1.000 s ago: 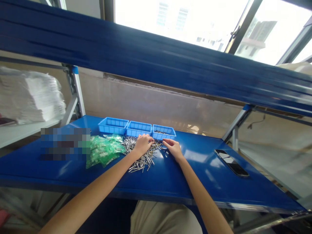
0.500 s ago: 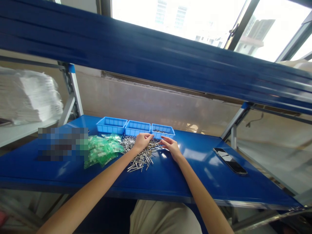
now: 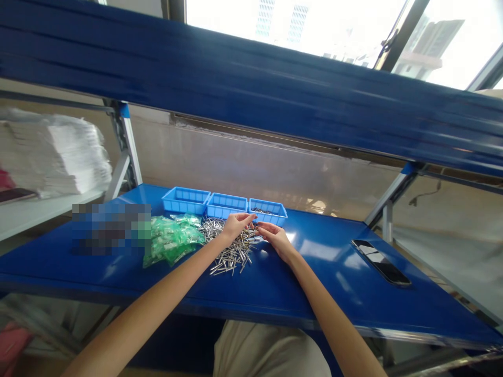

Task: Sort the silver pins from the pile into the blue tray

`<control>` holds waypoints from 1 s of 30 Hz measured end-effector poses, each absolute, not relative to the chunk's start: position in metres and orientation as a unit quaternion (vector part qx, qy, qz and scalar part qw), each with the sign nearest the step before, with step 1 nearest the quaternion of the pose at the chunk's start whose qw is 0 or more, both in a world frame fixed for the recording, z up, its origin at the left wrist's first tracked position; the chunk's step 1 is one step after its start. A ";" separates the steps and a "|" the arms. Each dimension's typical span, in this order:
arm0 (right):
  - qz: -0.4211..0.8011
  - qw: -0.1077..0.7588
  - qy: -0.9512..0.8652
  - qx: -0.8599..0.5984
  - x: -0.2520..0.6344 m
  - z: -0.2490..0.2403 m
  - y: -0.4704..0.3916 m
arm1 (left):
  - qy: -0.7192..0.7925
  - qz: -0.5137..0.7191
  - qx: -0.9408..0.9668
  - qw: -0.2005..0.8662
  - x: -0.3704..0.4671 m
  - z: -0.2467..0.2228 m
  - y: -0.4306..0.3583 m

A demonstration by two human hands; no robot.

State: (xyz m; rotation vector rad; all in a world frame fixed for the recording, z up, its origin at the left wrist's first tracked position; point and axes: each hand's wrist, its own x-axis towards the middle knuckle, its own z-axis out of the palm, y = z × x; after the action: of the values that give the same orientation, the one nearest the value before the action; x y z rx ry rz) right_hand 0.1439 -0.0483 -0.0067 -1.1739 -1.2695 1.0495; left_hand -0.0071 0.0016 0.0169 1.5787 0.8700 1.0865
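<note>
Over a loose pile of short silvery metal rods (image 3: pixel 231 257), my two hands come close together at the fingertips. My left hand (image 3: pixel 236 225) is closed in a pinch, its fingers pointing right. Whatever small piece it may hold is too small to make out. Facing it from the right, my right hand (image 3: pixel 274 235) also has thumb and fingers drawn together at the pile's far right edge. I cannot tell what lies between them. Just behind the hands stands a blue bin (image 3: pixel 269 211) with some dark thin rods in it.
Two more blue bins, a middle one (image 3: pixel 227 204) and a left one (image 3: pixel 186 200), stand in the same row. Green plastic bags (image 3: pixel 171 242) lie left of the pile. A phone (image 3: pixel 381 262) rests on the blue table (image 3: pixel 275 298) at right. A blue shelf beam (image 3: pixel 251 89) crosses overhead.
The view has shifted slightly, moving the scene a little to the right. My hands have drawn nearer each other, and the right fingers have closed more.
</note>
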 end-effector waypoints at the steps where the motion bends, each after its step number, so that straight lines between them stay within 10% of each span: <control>1: 0.456 0.529 -0.532 -0.478 0.143 -0.006 -0.049 | 0.360 0.451 0.649 0.496 -0.007 0.017 0.001; 30: 0.368 0.527 -0.520 -0.563 0.145 0.002 -0.053 | 0.351 0.470 0.700 0.408 -0.005 0.012 0.004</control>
State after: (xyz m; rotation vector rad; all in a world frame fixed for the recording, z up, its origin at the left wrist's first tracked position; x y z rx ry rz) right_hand 0.1451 -0.0525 0.0021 -1.3452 -1.2430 0.8791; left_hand -0.0053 0.0037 0.0118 1.7640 0.8855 1.1846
